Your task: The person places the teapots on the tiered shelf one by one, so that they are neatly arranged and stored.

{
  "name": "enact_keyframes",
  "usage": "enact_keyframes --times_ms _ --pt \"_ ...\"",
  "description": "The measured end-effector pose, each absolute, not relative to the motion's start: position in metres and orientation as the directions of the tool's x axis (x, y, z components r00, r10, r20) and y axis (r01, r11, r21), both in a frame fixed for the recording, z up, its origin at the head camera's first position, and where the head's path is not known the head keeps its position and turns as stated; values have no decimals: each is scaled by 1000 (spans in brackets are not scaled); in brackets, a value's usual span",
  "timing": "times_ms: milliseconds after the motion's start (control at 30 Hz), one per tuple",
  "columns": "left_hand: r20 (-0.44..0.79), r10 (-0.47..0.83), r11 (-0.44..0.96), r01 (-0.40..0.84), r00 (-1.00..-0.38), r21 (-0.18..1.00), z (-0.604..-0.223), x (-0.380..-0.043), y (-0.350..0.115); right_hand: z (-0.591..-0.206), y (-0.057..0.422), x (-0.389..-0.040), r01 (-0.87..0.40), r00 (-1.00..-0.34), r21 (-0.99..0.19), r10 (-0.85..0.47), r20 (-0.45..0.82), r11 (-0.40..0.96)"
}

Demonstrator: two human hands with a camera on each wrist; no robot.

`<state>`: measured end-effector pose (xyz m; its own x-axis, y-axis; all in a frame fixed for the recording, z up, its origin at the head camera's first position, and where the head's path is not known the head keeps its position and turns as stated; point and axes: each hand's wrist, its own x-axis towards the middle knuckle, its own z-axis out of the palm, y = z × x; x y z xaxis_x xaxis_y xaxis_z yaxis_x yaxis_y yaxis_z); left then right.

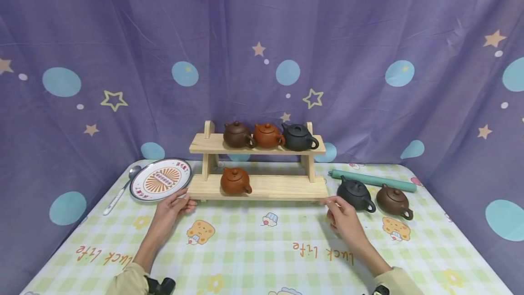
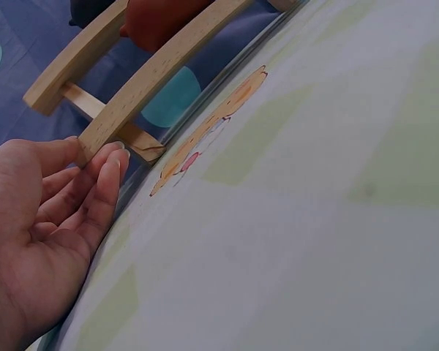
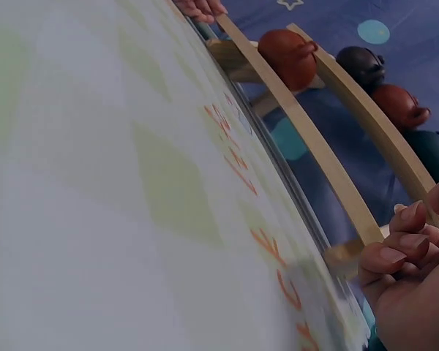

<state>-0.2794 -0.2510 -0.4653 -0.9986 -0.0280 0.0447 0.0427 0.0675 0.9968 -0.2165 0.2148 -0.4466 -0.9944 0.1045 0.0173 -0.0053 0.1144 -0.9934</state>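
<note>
A two-tier wooden shelf [image 1: 282, 187] stands at the back of the table. My left hand [image 1: 173, 209] pinches the left end of its lower board [image 2: 177, 53], thumb on one face and fingers on the other. At the opposite front corner, my right hand [image 1: 343, 220] holds the board's end with thumb and curled fingers [image 3: 399, 257]. An orange-brown teapot [image 1: 235, 181] sits on the lower board, left of centre. Along the upper board stand a dark brown teapot [image 1: 237, 135], another orange-brown teapot [image 1: 268, 136] and a black teapot [image 1: 299, 137].
Left of the shelf lies a patterned plate [image 1: 141, 181], with a spoon [image 1: 118, 198] beside it. On the right are a second black teapot [image 1: 354, 195], a brown teapot [image 1: 393, 200] and a green rolled item [image 1: 376, 180] behind them. A purple curtain [image 1: 262, 22] hangs behind the table.
</note>
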Motion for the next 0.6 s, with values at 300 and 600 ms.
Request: enact_keyframes --times_ms 300,600 --pt "38 -31 75 36 -999 997 -465 -279 -252 -451 241 -207 -19 -987 -986 154 45 167" --pt "49 -23 78 47 -999 996 -464 -278 -251 -449 271 -197 21 -980 -979 198 19 202"
